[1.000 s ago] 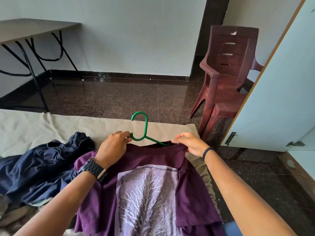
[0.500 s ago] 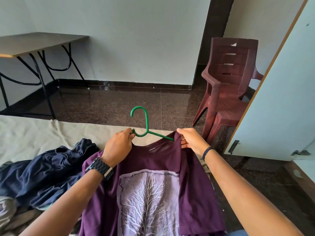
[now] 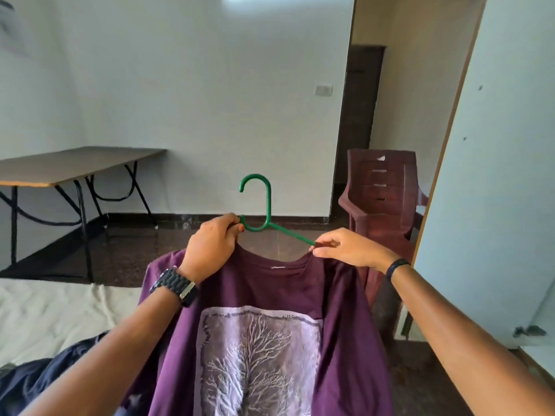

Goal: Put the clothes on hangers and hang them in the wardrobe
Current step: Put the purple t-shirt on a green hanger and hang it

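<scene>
A purple T-shirt [image 3: 270, 295] with a pale tree print hangs in front of me, lifted off the bed. A green plastic hanger [image 3: 264, 205] sticks up out of its neck, hook upright, its lower arms hidden inside the shirt. My left hand [image 3: 210, 247] grips the hanger's left side together with the shirt's shoulder. My right hand [image 3: 345, 249] pinches the collar and the hanger's right arm. The wardrobe door [image 3: 495, 175] stands open at the right.
A dark blue garment [image 3: 39, 382] lies on the beige sheet [image 3: 60, 313] at the lower left. A maroon plastic chair [image 3: 381, 190] stands beside the wardrobe door. A table with black legs [image 3: 69, 166] is against the left wall.
Both hands have raised the shirt and hanger up off the bed, and my view has tilted upward toward the wall.
</scene>
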`<act>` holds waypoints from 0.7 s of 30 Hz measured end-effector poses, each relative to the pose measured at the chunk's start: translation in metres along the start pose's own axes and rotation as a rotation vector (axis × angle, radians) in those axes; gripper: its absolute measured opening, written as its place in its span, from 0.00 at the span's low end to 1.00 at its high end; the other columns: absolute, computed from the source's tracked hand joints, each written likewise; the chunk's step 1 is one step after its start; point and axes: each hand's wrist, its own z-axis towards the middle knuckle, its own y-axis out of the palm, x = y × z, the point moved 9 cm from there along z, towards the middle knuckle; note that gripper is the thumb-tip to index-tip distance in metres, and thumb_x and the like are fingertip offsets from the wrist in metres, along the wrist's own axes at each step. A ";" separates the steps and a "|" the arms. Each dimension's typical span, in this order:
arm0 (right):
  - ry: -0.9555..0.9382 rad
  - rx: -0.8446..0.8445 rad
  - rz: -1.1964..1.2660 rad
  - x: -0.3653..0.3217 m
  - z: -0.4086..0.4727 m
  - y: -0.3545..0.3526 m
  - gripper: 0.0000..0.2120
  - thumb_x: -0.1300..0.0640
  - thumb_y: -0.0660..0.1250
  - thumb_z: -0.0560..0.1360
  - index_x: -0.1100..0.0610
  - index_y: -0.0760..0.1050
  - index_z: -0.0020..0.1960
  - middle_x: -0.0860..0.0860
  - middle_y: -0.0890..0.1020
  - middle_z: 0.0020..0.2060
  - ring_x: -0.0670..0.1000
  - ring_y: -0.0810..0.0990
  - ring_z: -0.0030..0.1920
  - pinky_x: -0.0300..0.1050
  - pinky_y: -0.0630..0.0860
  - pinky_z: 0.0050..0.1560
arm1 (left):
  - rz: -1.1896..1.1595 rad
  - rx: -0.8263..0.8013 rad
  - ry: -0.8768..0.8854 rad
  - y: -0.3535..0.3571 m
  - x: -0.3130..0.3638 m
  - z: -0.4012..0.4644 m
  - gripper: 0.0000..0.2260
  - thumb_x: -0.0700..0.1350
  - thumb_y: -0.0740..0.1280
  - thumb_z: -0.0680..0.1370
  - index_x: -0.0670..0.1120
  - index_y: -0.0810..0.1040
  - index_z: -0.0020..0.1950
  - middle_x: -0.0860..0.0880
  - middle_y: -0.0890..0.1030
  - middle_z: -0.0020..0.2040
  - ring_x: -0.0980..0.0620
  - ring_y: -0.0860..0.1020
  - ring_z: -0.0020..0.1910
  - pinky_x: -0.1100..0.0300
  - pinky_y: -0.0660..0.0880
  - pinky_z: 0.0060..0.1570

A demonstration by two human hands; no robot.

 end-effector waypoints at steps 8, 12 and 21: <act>-0.139 0.469 -0.153 -0.084 -0.033 -0.142 0.10 0.53 0.69 0.76 0.60 0.81 0.44 0.55 0.84 0.39 0.52 0.80 0.41 0.48 0.73 0.46 | -0.120 0.026 0.164 -0.073 0.063 0.050 0.07 0.47 0.62 0.81 0.46 0.77 0.53 0.47 0.81 0.44 0.47 0.77 0.42 0.56 0.71 0.43; -0.161 0.606 -0.237 -0.116 -0.064 -0.187 0.13 0.51 0.67 0.76 0.61 0.80 0.44 0.57 0.82 0.38 0.57 0.80 0.41 0.53 0.75 0.47 | -0.098 0.023 0.176 -0.095 0.060 0.052 0.06 0.47 0.61 0.81 0.49 0.76 0.50 0.47 0.81 0.43 0.46 0.78 0.44 0.58 0.69 0.43; -0.219 0.675 -0.220 -0.163 -0.102 -0.209 0.08 0.54 0.68 0.76 0.58 0.82 0.50 0.46 0.81 0.41 0.45 0.79 0.43 0.43 0.73 0.48 | -0.149 0.022 0.245 -0.129 0.128 0.071 0.05 0.45 0.64 0.80 0.48 0.78 0.45 0.49 0.80 0.39 0.50 0.75 0.40 0.65 0.68 0.38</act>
